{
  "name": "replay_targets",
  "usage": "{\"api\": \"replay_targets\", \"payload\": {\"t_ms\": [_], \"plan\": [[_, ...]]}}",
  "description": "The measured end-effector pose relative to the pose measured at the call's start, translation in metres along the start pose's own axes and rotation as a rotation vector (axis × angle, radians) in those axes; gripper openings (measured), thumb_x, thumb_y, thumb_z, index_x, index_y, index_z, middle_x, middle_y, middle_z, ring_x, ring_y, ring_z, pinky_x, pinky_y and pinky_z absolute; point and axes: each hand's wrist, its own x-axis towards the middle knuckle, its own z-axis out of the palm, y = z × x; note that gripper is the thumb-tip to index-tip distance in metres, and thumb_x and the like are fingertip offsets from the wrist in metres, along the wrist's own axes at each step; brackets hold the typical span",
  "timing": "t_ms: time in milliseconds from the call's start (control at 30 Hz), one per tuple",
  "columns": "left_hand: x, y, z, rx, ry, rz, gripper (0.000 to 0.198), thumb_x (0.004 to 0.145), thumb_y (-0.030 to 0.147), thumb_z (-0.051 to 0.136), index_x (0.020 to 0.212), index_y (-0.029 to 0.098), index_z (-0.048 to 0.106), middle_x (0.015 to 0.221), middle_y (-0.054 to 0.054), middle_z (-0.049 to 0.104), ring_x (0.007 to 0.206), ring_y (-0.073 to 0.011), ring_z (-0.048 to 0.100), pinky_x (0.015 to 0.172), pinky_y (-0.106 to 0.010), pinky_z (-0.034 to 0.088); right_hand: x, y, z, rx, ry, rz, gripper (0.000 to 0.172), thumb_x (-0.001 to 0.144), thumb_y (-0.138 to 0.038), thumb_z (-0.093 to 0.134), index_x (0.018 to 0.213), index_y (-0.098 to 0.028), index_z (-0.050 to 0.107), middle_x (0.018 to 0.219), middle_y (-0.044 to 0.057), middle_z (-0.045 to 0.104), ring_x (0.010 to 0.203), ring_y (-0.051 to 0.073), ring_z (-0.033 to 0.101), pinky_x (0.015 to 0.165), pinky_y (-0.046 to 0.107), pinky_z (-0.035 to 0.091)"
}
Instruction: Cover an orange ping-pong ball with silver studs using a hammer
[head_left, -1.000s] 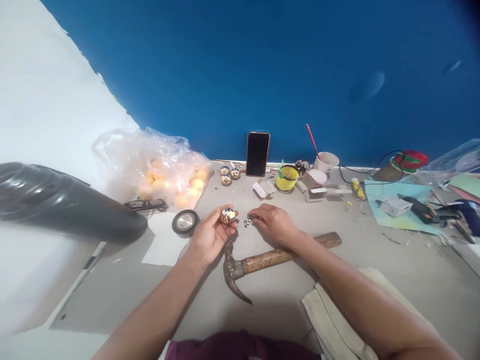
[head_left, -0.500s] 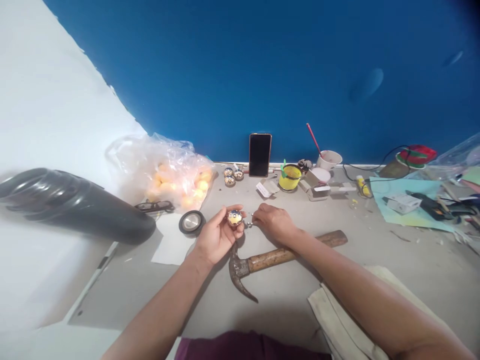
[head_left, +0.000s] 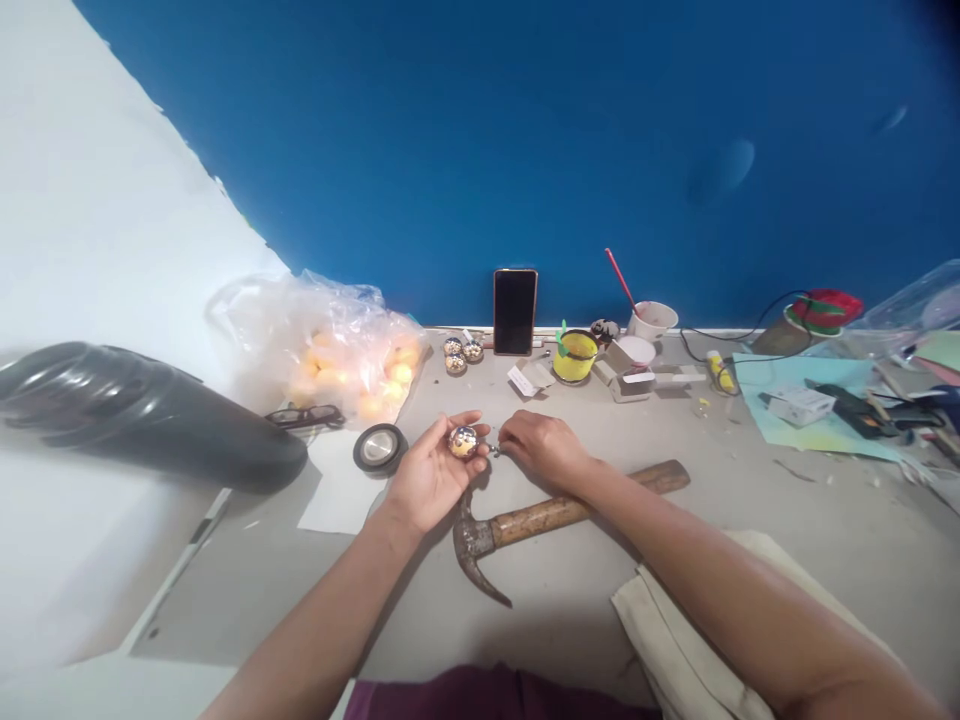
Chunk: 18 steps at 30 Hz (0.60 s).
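Note:
My left hand is closed around a small yellow ball with shiny silver studs over its surface. It holds the ball just above the table, palm up. Close to its fingertips are tiny silver pieces, too small to name. The fingers of my right hand are pinched together right beside them, and whatever they grip is hidden. Under my right wrist lies a claw hammer, its rusty head towards the left hand. Similar studded balls stand in a cluster at the back.
A phone leans on the blue wall. Left are a clear bag of orange balls, eyeglasses, a round black-rimmed lid and a dark cylinder. A yellow cup, small open boxes and a cloth lie right.
The view has shifted slightly, so everything sits a little further left. My left hand has turned the ball a bit, and my right fingers stay pinched near the silver pieces.

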Motion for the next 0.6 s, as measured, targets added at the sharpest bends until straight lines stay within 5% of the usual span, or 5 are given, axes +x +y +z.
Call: {"api": "replay_targets", "payload": {"t_ms": [300, 600], "plan": [[-0.0006, -0.0008, 0.0020, 0.001, -0.010, -0.016, 0.039, 0.102, 0.034, 0.046, 0.100, 0.005, 0.073, 0.085, -0.017, 0.073, 0.067, -0.0209, 0.069, 0.057, -0.029, 0.055, 0.0006, 0.0006, -0.0025, 0.037, -0.020, -0.005, 0.010, 0.094, -0.029, 0.069, 0.091, -0.021, 0.072, 0.093, 0.003, 0.073, 0.080, 0.016, 0.064, 0.066, 0.028, 0.031], [-0.0019, -0.0018, 0.0016, 0.051, -0.040, 0.008, 0.029, 0.088, 0.014, 0.058, 0.114, 0.009, 0.068, 0.103, -0.019, 0.075, 0.092, -0.0274, 0.075, 0.080, -0.036, 0.060, 0.0000, 0.0024, -0.0010, 0.074, -0.003, 0.013, 0.010, 0.095, -0.026, 0.065, 0.089, -0.019, 0.069, 0.093, 0.003, 0.072, 0.079, 0.015, 0.062, 0.065, 0.027, 0.030]]}}
